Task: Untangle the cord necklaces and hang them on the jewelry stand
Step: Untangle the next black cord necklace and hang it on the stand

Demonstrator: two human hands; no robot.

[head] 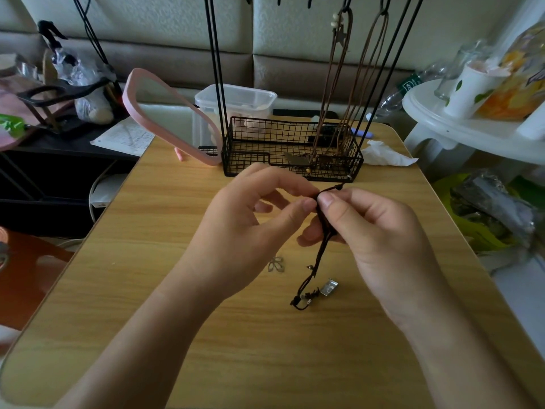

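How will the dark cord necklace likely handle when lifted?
Likely floppy: the dark cord necklace droops limply below the left hand and right hand pinching it. Probably light: a pinch holds it. Its end beads may swing.

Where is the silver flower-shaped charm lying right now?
In the head view, the flower-shaped charm lies on the wooden table near its middle, in the picture just below the left hand and just left of the dark cord necklace.

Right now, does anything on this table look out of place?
A crumpled white tissue lies beside the wire basket, and a flower-shaped charm sits loose on the table, apart from the dark cord necklace.
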